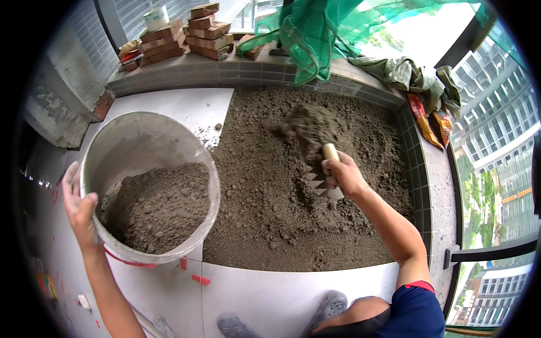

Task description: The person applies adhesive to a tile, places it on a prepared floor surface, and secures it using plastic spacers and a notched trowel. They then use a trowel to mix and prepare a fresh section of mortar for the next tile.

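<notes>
My left hand (80,204) grips the side of a large pale bucket (143,125), thumb near the rim, and the bucket leans toward me. Inside lies a heap of grey-brown, crumbly mortar mix (163,208). In my right hand (346,176) is a notched trowel (331,152) with a light wooden handle; its toothed metal edge shows below my fingers. A clump of mix (313,129), blurred by motion, is beside the trowel; I cannot tell whether it rests on the blade. Beneath them spreads a rough bed of the same mix (253,214).
White tiles (293,293) border the bed, with small red clips (200,279) at a joint. Stacked bricks (211,36) and green netting (310,42) sit on the far ledge. Cloth (406,73) and coloured bags (424,119) lie at right. My grey shoes (329,307) stand on the tiles.
</notes>
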